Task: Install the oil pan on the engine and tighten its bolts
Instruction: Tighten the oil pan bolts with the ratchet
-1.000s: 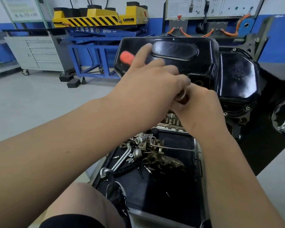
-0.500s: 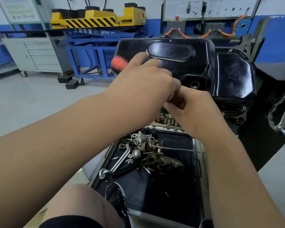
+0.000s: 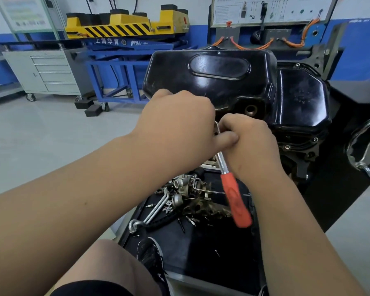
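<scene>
The glossy black oil pan (image 3: 212, 82) sits on the engine (image 3: 297, 152) in front of me, with small bolts visible along its right flange (image 3: 316, 139). A ratchet wrench with a red handle (image 3: 235, 201) hangs down and to the right from the pan's near edge. Its head is hidden between my hands. My left hand (image 3: 175, 122) is curled over the head, thumb lying across the steel shaft. My right hand (image 3: 250, 144) grips the shaft just beside that thumb. The bolt under the ratchet is hidden.
Below the engine is a black tray (image 3: 201, 253) with a pile of metal parts (image 3: 190, 193) and loose bolts. My knee and shoe (image 3: 150, 255) are at its near edge. A chrome wheel (image 3: 367, 150) is at right. A blue lift table (image 3: 124, 60) and grey cabinet (image 3: 49, 71) stand behind.
The ratchet's red handle swung from the upper left, beyond my left hand, down to the lower right below my hands. Both hands dropped slightly along the pan's near edge.
</scene>
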`<state>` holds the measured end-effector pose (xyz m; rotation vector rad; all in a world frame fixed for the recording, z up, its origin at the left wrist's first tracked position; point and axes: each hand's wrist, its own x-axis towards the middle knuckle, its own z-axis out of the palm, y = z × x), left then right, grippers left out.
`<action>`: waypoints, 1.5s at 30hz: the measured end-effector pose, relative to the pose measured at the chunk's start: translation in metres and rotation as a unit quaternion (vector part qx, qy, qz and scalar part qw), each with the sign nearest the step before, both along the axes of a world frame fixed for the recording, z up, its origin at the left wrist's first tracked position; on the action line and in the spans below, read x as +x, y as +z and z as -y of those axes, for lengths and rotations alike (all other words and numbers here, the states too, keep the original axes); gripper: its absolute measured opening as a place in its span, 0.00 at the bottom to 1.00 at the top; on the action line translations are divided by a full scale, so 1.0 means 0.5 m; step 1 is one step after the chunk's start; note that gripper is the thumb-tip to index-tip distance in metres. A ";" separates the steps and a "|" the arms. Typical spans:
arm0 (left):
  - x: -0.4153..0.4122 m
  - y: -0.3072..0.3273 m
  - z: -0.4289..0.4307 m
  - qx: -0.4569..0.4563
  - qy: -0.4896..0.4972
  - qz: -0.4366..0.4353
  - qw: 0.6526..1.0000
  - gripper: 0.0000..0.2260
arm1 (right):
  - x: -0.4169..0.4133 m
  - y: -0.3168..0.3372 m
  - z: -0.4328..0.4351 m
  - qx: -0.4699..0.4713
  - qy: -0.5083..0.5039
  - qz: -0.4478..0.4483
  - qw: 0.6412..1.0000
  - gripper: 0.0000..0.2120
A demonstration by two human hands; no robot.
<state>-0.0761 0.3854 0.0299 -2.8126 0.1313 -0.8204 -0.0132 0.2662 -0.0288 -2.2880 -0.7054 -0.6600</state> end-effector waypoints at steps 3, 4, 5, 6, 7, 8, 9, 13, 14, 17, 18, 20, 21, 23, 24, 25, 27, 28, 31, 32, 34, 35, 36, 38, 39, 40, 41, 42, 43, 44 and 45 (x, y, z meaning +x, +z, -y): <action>0.002 0.005 0.004 -0.012 -0.024 -0.010 1.000 0.13 | 0.001 -0.004 -0.007 0.027 -0.029 0.008 0.999 0.13; 0.005 0.008 0.002 -0.002 -0.053 -0.019 0.998 0.05 | 0.003 -0.005 -0.008 0.035 -0.035 0.013 0.999 0.14; 0.004 0.010 0.001 0.019 -0.071 -0.019 0.997 0.05 | 0.005 -0.006 -0.009 0.041 -0.034 0.015 0.998 0.14; 0.003 0.012 0.002 0.043 -0.075 -0.016 0.996 0.11 | 0.007 -0.006 -0.010 0.044 -0.026 0.013 0.999 0.15; 0.002 0.014 0.001 0.055 -0.075 -0.014 0.996 0.14 | 0.010 -0.006 -0.009 0.043 -0.011 0.009 0.999 0.16; 0.001 0.017 0.000 0.059 -0.079 -0.007 0.995 0.15 | 0.013 -0.005 -0.007 0.038 0.004 0.006 0.999 0.18; -0.002 0.018 -0.001 0.061 -0.075 -0.006 0.995 0.14 | 0.015 -0.004 -0.004 0.030 0.017 0.007 0.999 0.19; -0.009 0.012 -0.005 0.011 -0.042 -0.006 0.999 0.16 | 0.017 -0.001 0.006 0.008 0.023 0.022 0.999 0.13; -0.011 0.007 -0.005 -0.005 -0.021 -0.010 1.000 0.20 | 0.017 -0.003 0.004 -0.001 0.015 0.028 0.999 0.15; -0.013 -0.006 -0.002 -0.041 0.019 -0.024 0.999 0.25 | 0.011 -0.010 -0.006 -0.002 -0.011 0.031 0.999 0.20; -0.012 -0.007 -0.001 -0.042 0.018 -0.024 0.999 0.25 | 0.010 -0.012 -0.008 0.006 -0.019 0.032 0.999 0.21; -0.012 -0.004 0.000 -0.033 0.006 -0.028 0.999 0.20 | 0.008 -0.013 -0.009 0.029 -0.029 0.033 0.999 0.20; -0.011 0.000 0.001 -0.031 -0.020 -0.029 0.999 0.15 | 0.008 -0.012 -0.009 0.042 -0.027 0.029 0.998 0.17; -0.008 0.004 -0.003 0.000 -0.060 -0.024 0.998 0.05 | 0.009 -0.009 -0.011 0.044 -0.014 0.013 0.999 0.12; -0.007 0.004 -0.005 0.024 -0.068 -0.016 0.997 0.11 | 0.009 -0.007 -0.012 0.036 -0.006 0.009 0.999 0.11; -0.008 0.006 -0.006 0.044 -0.072 -0.012 0.996 0.16 | 0.009 -0.006 -0.012 0.031 0.001 0.010 0.999 0.12; -0.012 0.010 -0.007 0.063 -0.076 0.002 0.995 0.20 | 0.010 -0.004 -0.009 0.026 0.011 0.012 1.000 0.14; -0.012 0.009 -0.007 0.067 -0.075 0.006 0.995 0.20 | 0.012 -0.004 -0.006 0.023 0.013 0.011 1.000 0.15; -0.014 0.007 -0.009 0.035 -0.075 0.009 0.997 0.15 | 0.015 -0.002 0.005 0.016 -0.002 0.013 1.000 0.14; -0.015 0.007 -0.009 0.024 -0.067 0.004 0.997 0.14 | 0.015 -0.001 0.007 0.017 -0.011 0.017 1.000 0.16; -0.017 0.006 -0.005 0.020 -0.046 -0.012 0.999 0.19 | 0.014 -0.002 0.007 0.007 -0.021 0.028 0.999 0.20; -0.017 0.004 -0.003 0.016 -0.040 -0.020 0.999 0.21 | 0.012 -0.003 0.005 0.001 -0.025 0.028 0.999 0.22; -0.017 0.002 -0.002 0.008 -0.037 -0.028 0.999 0.22 | 0.011 -0.004 0.003 0.000 -0.029 0.024 0.999 0.22; -0.017 0.001 -0.001 -0.007 -0.057 -0.035 0.998 0.19 | 0.009 -0.004 0.002 0.009 -0.025 0.011 1.000 0.19; -0.015 0.002 -0.002 -0.003 -0.082 -0.030 0.996 0.14 | 0.009 -0.002 0.003 0.014 -0.014 0.003 1.000 0.17; -0.014 0.003 -0.006 0.015 -0.106 -0.023 0.994 0.12 | 0.009 0.001 0.004 0.018 0.004 -0.003 1.000 0.16; -0.014 0.004 -0.009 0.038 -0.120 -0.019 0.992 0.13 | 0.009 0.003 0.005 0.016 0.023 -0.008 1.000 0.17; -0.014 0.007 -0.012 0.059 -0.126 -0.018 0.990 0.17 | 0.008 0.006 0.007 0.007 0.037 -0.011 0.999 0.19; -0.015 0.012 -0.014 0.071 -0.130 -0.015 0.989 0.19 | 0.007 0.008 0.009 -0.004 0.043 -0.013 0.999 0.19; -0.014 0.014 -0.015 0.083 -0.135 -0.010 0.987 0.20 | 0.007 0.008 0.012 -0.012 0.046 -0.011 0.999 0.18; -0.016 0.017 -0.017 0.092 -0.134 -0.007 0.987 0.19 | 0.005 0.007 0.013 -0.014 0.045 -0.010 0.999 0.16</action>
